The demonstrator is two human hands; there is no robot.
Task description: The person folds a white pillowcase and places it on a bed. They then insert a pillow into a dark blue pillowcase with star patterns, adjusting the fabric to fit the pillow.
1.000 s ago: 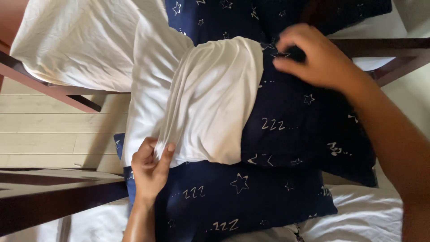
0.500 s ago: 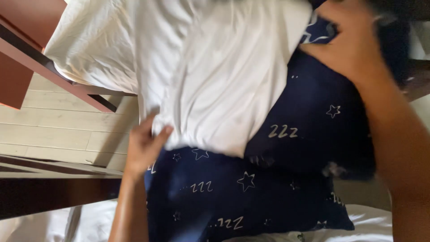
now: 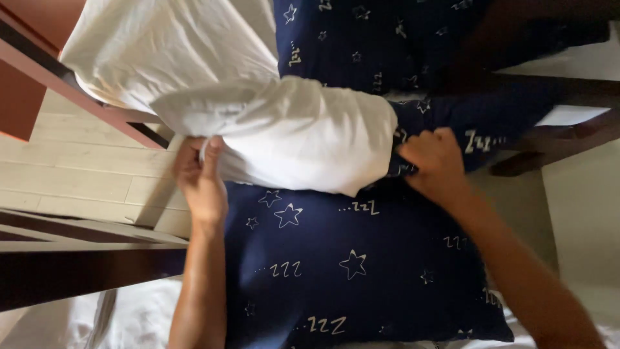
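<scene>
No packages, labels, signs or screens show anywhere in the head view. The only markings in sight are the white stars and letter motifs printed as a pattern on the dark navy fabric pillowcase (image 3: 361, 271) in the lower middle of the picture, and these form part of the cloth itself, not a tag or label sewn or stuck onto it.

A plump white pillow (image 3: 290, 129) lay crosswise, its right end tucked into the open mouth of a navy pillowcase (image 3: 413, 129) printed with white stars, while its left end stayed bare and creased.
</scene>
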